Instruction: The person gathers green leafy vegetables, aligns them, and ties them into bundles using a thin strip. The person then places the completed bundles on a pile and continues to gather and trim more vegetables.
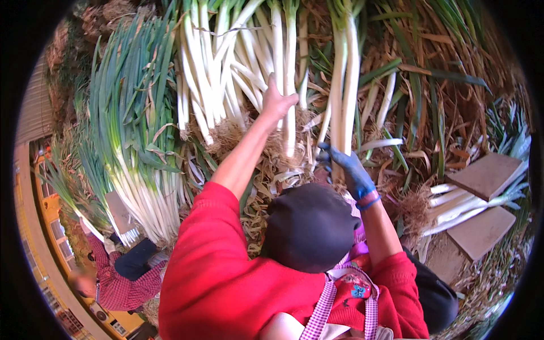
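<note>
My left hand (278,101), bare, lies against the white stalks of long green onions (290,63), thumb and a finger spread. Its other fingers are hidden, so its hold is unclear. My right hand (350,168), in a blue-grey glove, is around the lower part of a pair of thick onion stalks (352,80), near their root end; its fingertips are blurred. More white stalks with bushy roots (229,136) lie to the left of my left hand. Further left is a large pile of green onions (131,106) with long green leaves.
Dry leaves and peelings (263,204) cover the ground before me. At the right, flat slabs (484,176) lie by a bundle of onions (450,212). A dark rounded shape (310,229) is close below my hands. A person in a checked shirt (127,293) is at the lower left.
</note>
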`<state>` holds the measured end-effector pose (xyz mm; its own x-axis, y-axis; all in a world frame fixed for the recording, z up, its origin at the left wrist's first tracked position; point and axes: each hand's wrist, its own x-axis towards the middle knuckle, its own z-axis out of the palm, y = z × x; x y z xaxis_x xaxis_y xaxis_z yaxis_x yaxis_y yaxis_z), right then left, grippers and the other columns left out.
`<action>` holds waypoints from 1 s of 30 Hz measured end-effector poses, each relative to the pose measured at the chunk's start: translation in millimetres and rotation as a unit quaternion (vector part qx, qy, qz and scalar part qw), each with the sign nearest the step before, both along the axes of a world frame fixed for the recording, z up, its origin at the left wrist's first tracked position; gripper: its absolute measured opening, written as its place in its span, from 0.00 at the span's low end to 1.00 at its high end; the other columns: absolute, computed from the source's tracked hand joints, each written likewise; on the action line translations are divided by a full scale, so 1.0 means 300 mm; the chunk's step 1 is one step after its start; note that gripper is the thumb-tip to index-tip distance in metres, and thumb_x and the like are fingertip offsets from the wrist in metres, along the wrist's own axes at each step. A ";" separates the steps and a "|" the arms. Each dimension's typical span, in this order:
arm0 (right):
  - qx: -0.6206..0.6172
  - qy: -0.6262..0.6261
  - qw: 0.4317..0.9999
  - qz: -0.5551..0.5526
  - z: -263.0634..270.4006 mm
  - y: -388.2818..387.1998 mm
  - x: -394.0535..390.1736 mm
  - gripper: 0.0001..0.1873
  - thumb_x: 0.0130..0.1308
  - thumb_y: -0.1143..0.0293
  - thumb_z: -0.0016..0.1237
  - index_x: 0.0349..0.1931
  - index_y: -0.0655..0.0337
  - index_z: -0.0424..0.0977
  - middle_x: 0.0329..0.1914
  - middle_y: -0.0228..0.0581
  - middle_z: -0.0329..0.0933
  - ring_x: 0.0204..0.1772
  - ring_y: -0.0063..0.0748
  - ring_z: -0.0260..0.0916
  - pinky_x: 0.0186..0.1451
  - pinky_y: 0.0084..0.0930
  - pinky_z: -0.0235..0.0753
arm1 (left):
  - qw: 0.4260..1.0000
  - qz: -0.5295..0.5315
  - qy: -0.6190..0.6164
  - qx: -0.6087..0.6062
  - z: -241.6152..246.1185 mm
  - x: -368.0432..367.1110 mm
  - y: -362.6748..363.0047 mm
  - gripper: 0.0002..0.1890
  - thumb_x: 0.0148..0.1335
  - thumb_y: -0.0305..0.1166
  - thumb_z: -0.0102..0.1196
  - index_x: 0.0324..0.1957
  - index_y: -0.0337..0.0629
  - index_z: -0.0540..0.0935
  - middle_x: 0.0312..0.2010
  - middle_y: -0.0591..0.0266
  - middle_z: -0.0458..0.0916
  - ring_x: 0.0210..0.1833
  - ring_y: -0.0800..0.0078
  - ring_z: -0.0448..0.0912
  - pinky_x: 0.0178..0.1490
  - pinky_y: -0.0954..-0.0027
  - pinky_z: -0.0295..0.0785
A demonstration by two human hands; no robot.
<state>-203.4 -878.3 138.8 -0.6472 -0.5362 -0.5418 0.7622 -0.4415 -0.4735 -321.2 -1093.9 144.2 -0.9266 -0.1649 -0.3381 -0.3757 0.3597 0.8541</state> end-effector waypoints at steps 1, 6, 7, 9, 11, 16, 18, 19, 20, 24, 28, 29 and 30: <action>-0.014 0.019 1.000 -0.005 -0.007 -0.012 -0.006 0.25 0.61 0.58 0.51 0.51 0.68 0.68 0.34 0.35 0.72 0.33 0.21 0.66 0.34 0.18 0.69 | 0.999 0.010 0.006 0.032 -0.008 0.019 0.057 0.37 0.46 0.20 0.58 0.60 0.32 0.56 0.49 0.50 0.70 0.45 0.66 0.74 0.48 0.69 0.75; 0.141 0.077 0.987 0.016 -0.054 -0.018 0.017 0.22 0.58 0.51 0.53 0.34 0.64 0.75 0.22 0.27 0.69 0.26 0.18 0.60 0.29 0.19 0.61 | 0.995 -0.025 0.050 0.080 -0.043 0.154 0.270 0.44 0.52 0.27 0.60 0.67 0.37 0.47 0.56 0.45 0.65 0.55 0.60 0.71 0.59 0.63 0.70; 0.172 0.058 0.983 0.012 -0.059 -0.003 0.027 0.22 0.58 0.50 0.53 0.31 0.64 0.75 0.20 0.27 0.68 0.24 0.18 0.60 0.27 0.20 0.59 | 0.994 -0.049 0.057 0.086 -0.041 0.178 0.292 0.46 0.53 0.29 0.60 0.68 0.37 0.44 0.59 0.41 0.62 0.57 0.58 0.71 0.60 0.60 0.70; 0.154 0.085 0.984 0.009 -0.062 0.028 0.047 0.19 0.57 0.54 0.55 0.31 0.64 0.75 0.19 0.28 0.69 0.23 0.17 0.62 0.25 0.18 0.60 | 0.993 -0.077 0.064 0.062 -0.025 0.214 0.311 0.42 0.60 0.32 0.54 0.69 0.41 0.42 0.63 0.42 0.57 0.62 0.59 0.65 0.63 0.64 0.64; 0.118 0.067 0.991 0.021 -0.055 0.062 0.064 0.17 0.56 0.56 0.56 0.32 0.65 0.76 0.19 0.29 0.71 0.24 0.18 0.65 0.26 0.19 0.62 | 0.992 -0.070 0.082 0.064 -0.001 0.242 0.320 0.39 0.64 0.32 0.49 0.69 0.41 0.40 0.65 0.44 0.56 0.64 0.59 0.62 0.66 0.65 0.61; -0.030 -0.021 0.998 -0.045 -0.009 0.129 0.096 0.23 0.61 0.56 0.51 0.48 0.67 0.70 0.37 0.39 0.76 0.38 0.29 0.75 0.44 0.25 0.76 | 0.987 -0.024 -0.009 0.161 0.055 0.360 0.296 0.35 0.67 0.31 0.42 0.70 0.43 0.39 0.60 0.48 0.62 0.54 0.65 0.70 0.56 0.66 0.68; -0.016 -0.026 0.999 -0.033 0.010 0.139 0.106 0.24 0.61 0.58 0.51 0.50 0.68 0.69 0.40 0.41 0.76 0.41 0.30 0.75 0.44 0.24 0.76 | 0.982 -0.133 0.010 0.132 0.050 0.409 0.299 0.39 0.66 0.33 0.45 0.70 0.40 0.35 0.61 0.45 0.64 0.58 0.62 0.69 0.59 0.67 0.64; -0.009 -0.024 0.999 -0.035 0.015 0.143 0.108 0.25 0.60 0.58 0.52 0.51 0.68 0.69 0.42 0.42 0.76 0.42 0.30 0.75 0.44 0.23 0.76 | 0.969 -0.207 0.057 0.119 0.044 0.423 0.296 0.41 0.65 0.34 0.47 0.69 0.40 0.34 0.58 0.45 0.68 0.56 0.63 0.72 0.57 0.68 0.65; -0.006 -0.029 0.999 -0.027 0.023 0.144 0.113 0.26 0.61 0.57 0.51 0.53 0.68 0.67 0.44 0.44 0.75 0.44 0.34 0.76 0.42 0.24 0.78 | 0.970 -0.221 0.087 0.057 0.040 0.432 0.288 0.43 0.64 0.35 0.49 0.69 0.38 0.33 0.45 0.48 0.79 0.49 0.66 0.77 0.52 0.71 0.67; -0.073 -0.094 0.992 -0.043 0.032 0.142 0.119 0.25 0.61 0.56 0.52 0.51 0.67 0.68 0.41 0.45 0.76 0.41 0.38 0.78 0.39 0.28 0.80 | 0.965 -0.259 0.017 -0.030 0.049 0.404 0.243 0.38 0.63 0.37 0.52 0.68 0.34 0.48 0.23 0.58 0.80 0.31 0.66 0.80 0.41 0.72 0.70; -0.020 -0.045 0.999 -0.022 0.028 0.140 0.125 0.24 0.61 0.57 0.51 0.49 0.68 0.68 0.38 0.46 0.76 0.37 0.37 0.78 0.35 0.27 0.80 | 0.916 -0.235 0.129 -0.299 0.090 0.317 0.252 0.24 0.59 0.38 0.56 0.54 0.37 0.69 0.33 0.56 0.78 0.40 0.68 0.77 0.45 0.65 0.71; -0.021 -0.027 0.999 -0.011 0.029 0.145 0.130 0.24 0.61 0.57 0.51 0.49 0.68 0.67 0.38 0.44 0.75 0.36 0.35 0.77 0.35 0.26 0.79 | 0.866 -0.258 0.295 -0.310 0.091 0.291 0.274 0.25 0.56 0.37 0.59 0.54 0.37 0.70 0.45 0.53 0.75 0.49 0.64 0.73 0.54 0.62 0.67; -0.009 -0.018 1.000 -0.014 0.029 0.146 0.135 0.25 0.61 0.57 0.52 0.50 0.68 0.67 0.40 0.46 0.76 0.38 0.36 0.78 0.38 0.28 0.80 | 0.860 -0.327 0.313 -0.236 0.086 0.264 0.309 0.25 0.58 0.43 0.55 0.56 0.43 0.71 0.50 0.55 0.74 0.55 0.63 0.70 0.60 0.59 0.62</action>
<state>-163.0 -834.7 147.7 -0.6424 -0.5277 -0.5557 0.7658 -0.4706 -0.4384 -242.1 -1001.4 170.1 -0.8497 0.4782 0.2219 0.5185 0.6818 0.5160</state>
